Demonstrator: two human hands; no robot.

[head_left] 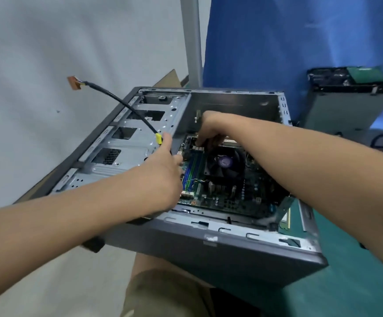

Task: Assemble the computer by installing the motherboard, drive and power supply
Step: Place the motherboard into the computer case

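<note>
Reaching inside, left hand [160, 170] holds the cable [126, 105]; right hand [211, 129] grip at motherboard [227, 193] unclear.

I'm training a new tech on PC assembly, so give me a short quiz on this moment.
1. True or false: the motherboard already lies inside the case.
2. Which hand holds the black cable? A: left. B: right.
3. Fill in: the grey box at the right stands ____ the case.

Key:
1. True.
2. A: the left hand grips it near the yellow tag.
3. Outside.
</note>
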